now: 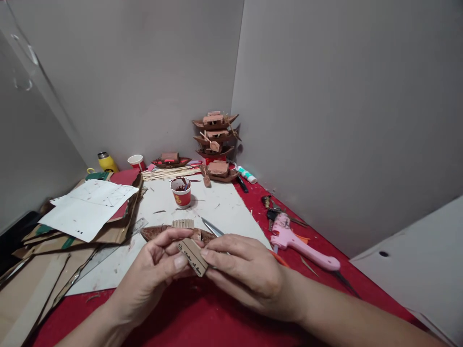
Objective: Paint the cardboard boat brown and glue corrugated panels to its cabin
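Both hands meet over the near part of the table and pinch a small folded strip of brown cardboard [193, 256]. My left hand [154, 272] grips it from the left with thumb and fingers closed. From the right, my right hand [243, 270] presses fingertips against its other end. Just behind the hands lies a small brown boat hull [154, 232] with a ridged cardboard piece [183, 223] on it, on a white sheet [220, 202]. A metal blade or scissors tip [211, 226] pokes out behind my right hand.
A red paper cup [181, 192] with brown paint stands mid-table. Finished model boats [216, 137] are stacked in the far corner, with wooden sticks [170, 172] and a glue tube [247, 174] nearby. A pink glue gun [302, 243] lies right. Cardboard and paper [87, 209] pile up left.
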Tool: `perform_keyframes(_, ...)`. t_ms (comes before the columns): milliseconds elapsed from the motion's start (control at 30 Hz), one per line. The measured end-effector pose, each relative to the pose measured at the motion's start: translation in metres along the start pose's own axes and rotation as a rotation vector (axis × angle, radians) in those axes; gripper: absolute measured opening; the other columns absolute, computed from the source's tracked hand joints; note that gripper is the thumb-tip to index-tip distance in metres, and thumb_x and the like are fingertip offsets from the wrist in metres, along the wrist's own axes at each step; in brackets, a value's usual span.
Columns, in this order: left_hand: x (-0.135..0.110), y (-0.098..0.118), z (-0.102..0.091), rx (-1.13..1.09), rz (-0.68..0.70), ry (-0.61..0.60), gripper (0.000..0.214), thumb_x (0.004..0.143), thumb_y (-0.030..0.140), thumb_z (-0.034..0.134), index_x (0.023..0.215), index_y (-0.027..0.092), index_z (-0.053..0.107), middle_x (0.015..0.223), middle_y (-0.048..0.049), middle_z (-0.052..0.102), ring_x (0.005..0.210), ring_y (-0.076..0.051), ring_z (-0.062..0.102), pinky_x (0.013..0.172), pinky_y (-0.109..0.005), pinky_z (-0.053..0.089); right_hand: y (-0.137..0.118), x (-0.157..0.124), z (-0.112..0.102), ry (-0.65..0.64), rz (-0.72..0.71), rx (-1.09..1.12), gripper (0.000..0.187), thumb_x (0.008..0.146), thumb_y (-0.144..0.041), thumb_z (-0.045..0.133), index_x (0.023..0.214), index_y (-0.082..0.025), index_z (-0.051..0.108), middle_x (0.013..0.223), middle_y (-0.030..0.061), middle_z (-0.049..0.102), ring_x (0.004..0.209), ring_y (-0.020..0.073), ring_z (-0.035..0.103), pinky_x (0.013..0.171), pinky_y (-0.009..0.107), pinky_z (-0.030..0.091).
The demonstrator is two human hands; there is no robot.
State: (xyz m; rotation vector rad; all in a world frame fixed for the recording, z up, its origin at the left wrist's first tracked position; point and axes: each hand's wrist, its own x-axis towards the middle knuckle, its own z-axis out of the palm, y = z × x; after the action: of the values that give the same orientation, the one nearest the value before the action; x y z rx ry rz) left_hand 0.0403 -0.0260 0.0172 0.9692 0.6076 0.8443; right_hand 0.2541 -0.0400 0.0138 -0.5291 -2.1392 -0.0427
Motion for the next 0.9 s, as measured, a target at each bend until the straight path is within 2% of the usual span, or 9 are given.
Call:
perform_keyframes(100, -0.001, -0.005, -0.005, 0.061, 0.015, 0.005, 0.038, 0.077, 0.023, 0.073, 0.114, 0.023, 0.064, 0.107, -0.0071, 0.071, 0.096, -0.019, 0.066, 0.086, -0.03, 0.051, -0.004, 0.001, 0.002, -0.007, 0.044, 0.025, 0.029, 0.089, -0.023, 0.06, 0.117, -0.017, 0.054, 0.096, 0.0144, 0.07, 0.088, 0.0212, 0.069, 0.074, 0.031, 0.058)
perform_keyframes(200, -0.003, -0.008, -0.007, 0.153, 0.049, 0.039, 0.037, 0.078, 0.022, 0.073, 0.114, 0.025, 0.064, 0.105, -0.005, 0.071, 0.097, -0.018, 0.066, 0.085, -0.026, 0.051, -0.006, 0.0, 0.005, -0.022, 0.071, 0.018, 0.025, 0.088, -0.021, 0.061, 0.113, -0.016, 0.056, 0.095, 0.0138, 0.07, 0.088, 0.0207, 0.069, 0.074, 0.03, 0.058)
perform_keyframes(433, -0.012, -0.006, 0.003, 0.347, 0.142, 0.137, 0.029, 0.079, 0.019, 0.071, 0.107, 0.024, 0.065, 0.108, -0.0042, 0.069, 0.094, -0.015, 0.066, 0.081, -0.02, 0.053, -0.009, 0.001, 0.01, 0.025, 0.064, 0.053, 0.025, 0.086, -0.022, 0.062, 0.109, -0.014, 0.058, 0.096, 0.0147, 0.071, 0.089, 0.0208, 0.069, 0.075, 0.03, 0.059)
perform_keyframes(667, -0.018, -0.013, 0.008, 0.565, 0.361, 0.154, 0.032, 0.082, 0.011, 0.065, 0.11, 0.027, 0.062, 0.108, -0.001, 0.066, 0.106, -0.014, 0.062, 0.093, -0.02, 0.049, -0.014, -0.003, 0.012, 0.049, 0.083, 0.035, 0.027, 0.085, -0.016, 0.06, 0.112, -0.013, 0.058, 0.097, 0.016, 0.071, 0.09, 0.0207, 0.07, 0.074, 0.03, 0.06)
perform_keyframes(900, -0.019, -0.02, 0.01, 0.712, 0.49, 0.171, 0.048, 0.081, 0.006, 0.063, 0.119, 0.034, 0.053, 0.115, 0.002, 0.065, 0.104, -0.009, 0.063, 0.091, -0.017, 0.05, -0.015, -0.004, 0.013, 0.055, 0.101, 0.069, 0.024, 0.085, -0.015, 0.062, 0.109, -0.013, 0.059, 0.097, 0.0153, 0.073, 0.091, 0.0215, 0.071, 0.077, 0.03, 0.06)
